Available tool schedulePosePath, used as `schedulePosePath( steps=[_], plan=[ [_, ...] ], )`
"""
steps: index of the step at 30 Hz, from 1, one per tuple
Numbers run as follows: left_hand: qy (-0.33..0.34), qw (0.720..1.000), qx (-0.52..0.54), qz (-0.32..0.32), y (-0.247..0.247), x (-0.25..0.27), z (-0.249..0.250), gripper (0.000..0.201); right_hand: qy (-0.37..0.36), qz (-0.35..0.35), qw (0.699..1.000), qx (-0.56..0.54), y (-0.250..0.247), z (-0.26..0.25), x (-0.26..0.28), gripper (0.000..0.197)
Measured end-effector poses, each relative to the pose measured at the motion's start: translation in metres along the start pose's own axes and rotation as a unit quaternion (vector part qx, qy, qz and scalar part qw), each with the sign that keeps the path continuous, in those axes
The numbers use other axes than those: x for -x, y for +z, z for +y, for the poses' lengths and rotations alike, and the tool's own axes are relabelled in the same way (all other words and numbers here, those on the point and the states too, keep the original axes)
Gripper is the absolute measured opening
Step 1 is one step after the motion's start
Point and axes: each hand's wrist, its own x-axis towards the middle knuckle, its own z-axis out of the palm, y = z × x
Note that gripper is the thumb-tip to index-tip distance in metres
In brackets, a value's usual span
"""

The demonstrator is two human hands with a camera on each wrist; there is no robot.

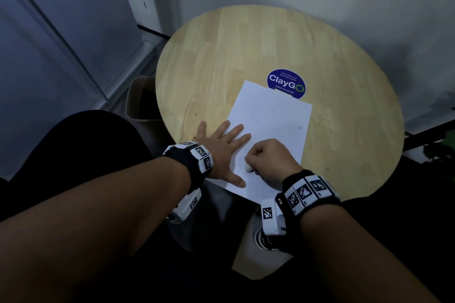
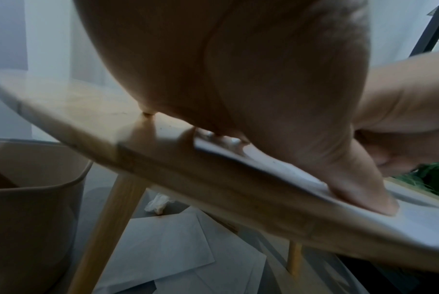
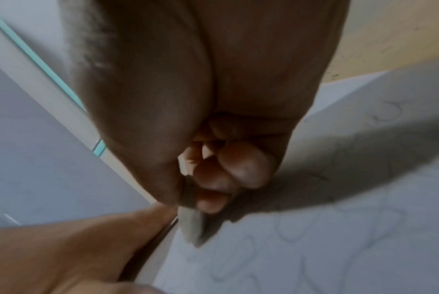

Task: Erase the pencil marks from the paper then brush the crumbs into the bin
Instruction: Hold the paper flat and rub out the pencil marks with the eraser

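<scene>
A white sheet of paper (image 1: 268, 130) lies on the round wooden table (image 1: 246, 51) near its front edge. My left hand (image 1: 221, 145) lies flat with spread fingers on the sheet's left edge, thumb pressing the paper (image 2: 276, 169). My right hand (image 1: 268, 157) is curled round a small white eraser (image 1: 248, 168) and holds its tip on the paper. In the right wrist view the eraser (image 3: 191, 226) sticks out below the pinching fingers (image 3: 238, 169) and touches the paper (image 3: 338, 238), which carries faint looping pencil lines. A beige bin (image 1: 140, 101) stands on the floor left of the table.
A blue round ClayGo sticker (image 1: 286, 83) sits partly under the paper's far edge. Under the table lie loose sheets (image 2: 168, 248) and a crumpled tissue (image 2: 157, 202). The bin (image 2: 32, 199) is close to a table leg (image 2: 107, 228). Walls stand behind and to the left.
</scene>
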Motion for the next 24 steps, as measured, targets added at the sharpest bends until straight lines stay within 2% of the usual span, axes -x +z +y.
schedulePosePath(
  steps=[3,4,5,7,8,9,12,13,16,17,21,22,24],
  plan=[
    [-0.001,1.0,-0.003,0.002,-0.003,0.001,0.001,0.134,0.008,0.159,0.987,0.008,-0.005,0.006,-0.008,0.02],
    [-0.001,1.0,-0.002,0.0,-0.003,0.001,0.001,0.134,0.01,0.161,0.987,0.005,-0.006,0.007,-0.009,0.021],
    [-0.001,1.0,-0.001,-0.001,-0.002,0.002,0.0,0.134,0.01,0.126,0.992,-0.009,-0.006,0.007,-0.008,0.021],
    [0.001,1.0,0.001,0.0,0.001,0.001,-0.001,0.135,0.022,0.006,0.999,-0.026,-0.004,0.003,0.0,0.021],
    [0.001,1.0,0.0,0.001,0.001,0.0,-0.001,0.135,0.022,-0.024,0.999,-0.02,-0.004,0.003,0.003,0.021],
    [0.001,1.0,-0.001,0.001,0.0,0.0,-0.001,0.135,0.013,-0.011,1.0,-0.012,-0.004,0.005,0.001,0.021],
    [-0.003,1.0,-0.004,0.001,-0.003,-0.001,0.002,0.135,-0.007,0.138,0.99,0.002,-0.006,0.006,-0.006,0.021],
    [-0.004,1.0,-0.004,0.0,-0.004,0.0,0.001,0.135,-0.013,0.141,0.99,0.005,-0.006,0.006,-0.007,0.022],
    [0.001,1.0,-0.001,0.004,0.001,0.001,-0.001,0.134,-0.029,0.009,0.998,0.046,-0.002,0.0,0.0,0.021],
    [0.003,1.0,-0.002,0.008,0.001,0.0,-0.001,0.134,-0.028,-0.007,0.999,0.045,-0.002,0.0,0.003,0.021],
    [-0.003,1.0,-0.005,0.007,-0.002,-0.001,0.002,0.135,-0.017,0.109,0.994,0.013,-0.007,0.004,-0.003,0.023],
    [-0.004,1.0,-0.003,0.006,-0.002,-0.001,0.001,0.135,-0.024,0.091,0.995,0.025,-0.006,0.003,-0.004,0.023],
    [-0.003,1.0,0.002,0.003,-0.001,0.0,-0.001,0.135,-0.028,0.011,0.999,0.044,-0.002,-0.001,0.001,0.022]
  ],
)
